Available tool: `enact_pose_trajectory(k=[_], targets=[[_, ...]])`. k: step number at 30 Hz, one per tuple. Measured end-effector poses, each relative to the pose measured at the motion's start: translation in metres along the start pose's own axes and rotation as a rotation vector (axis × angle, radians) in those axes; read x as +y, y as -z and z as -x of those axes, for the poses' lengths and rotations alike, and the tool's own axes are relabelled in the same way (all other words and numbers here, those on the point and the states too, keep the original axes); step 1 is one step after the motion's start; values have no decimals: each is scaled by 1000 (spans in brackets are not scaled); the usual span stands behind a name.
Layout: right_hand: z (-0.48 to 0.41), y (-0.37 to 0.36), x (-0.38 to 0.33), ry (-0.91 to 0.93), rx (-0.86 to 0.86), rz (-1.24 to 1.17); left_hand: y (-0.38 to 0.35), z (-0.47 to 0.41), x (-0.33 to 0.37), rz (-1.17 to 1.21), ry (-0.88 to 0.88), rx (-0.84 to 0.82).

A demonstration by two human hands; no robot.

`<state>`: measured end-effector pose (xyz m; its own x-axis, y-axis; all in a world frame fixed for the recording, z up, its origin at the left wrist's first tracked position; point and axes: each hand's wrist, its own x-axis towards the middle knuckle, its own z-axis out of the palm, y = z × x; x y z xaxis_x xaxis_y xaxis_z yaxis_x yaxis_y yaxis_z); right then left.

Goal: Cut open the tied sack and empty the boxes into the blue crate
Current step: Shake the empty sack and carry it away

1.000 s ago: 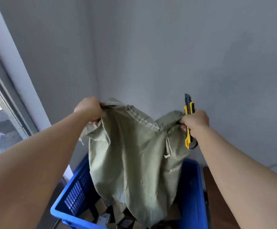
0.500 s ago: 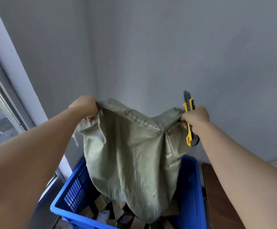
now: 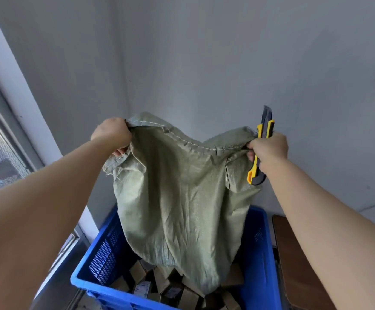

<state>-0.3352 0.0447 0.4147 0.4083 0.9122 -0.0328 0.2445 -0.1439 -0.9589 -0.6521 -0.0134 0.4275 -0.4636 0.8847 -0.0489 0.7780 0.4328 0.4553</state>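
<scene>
A: Where is the sack (image 3: 182, 198)?
B: Held up over the blue crate (image 3: 260, 253), hanging limp, its lower end dipping among the cardboard boxes (image 3: 142, 278) that lie in the crate.
A: And the hands?
B: The left hand (image 3: 112, 136) is curled tight around the sack's stitched upper left corner. The right hand (image 3: 268, 151) is clenched too, pinching the upper right corner against a yellow and black utility knife (image 3: 263, 136), which stands nearly upright, tip upward, tail below the fist.
A: What surrounds the crate?
B: Grey walls (image 3: 204, 63) meet in a corner at the far side. A window frame (image 3: 10, 121) runs on the left; a brown desk (image 3: 293, 265) edge sits just right of the crate.
</scene>
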Motion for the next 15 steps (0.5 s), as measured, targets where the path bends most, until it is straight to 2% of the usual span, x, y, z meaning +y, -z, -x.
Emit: enact_pose_trajectory(k=[6,8,10,13,15], targets=[[8,12,-28,78,36,-97,27,3,18,-173,-88,229],[10,17,-50,193,73,-144,47,9,32,-114,-96,360],[14,21,-71,290,66,-136,60,16,43,63,-122,422],[22,27,-85,308,28,-123,63,30,48,202,-112,281],[27,37,-93,328,68,-160,73,46,55,352,-79,262]])
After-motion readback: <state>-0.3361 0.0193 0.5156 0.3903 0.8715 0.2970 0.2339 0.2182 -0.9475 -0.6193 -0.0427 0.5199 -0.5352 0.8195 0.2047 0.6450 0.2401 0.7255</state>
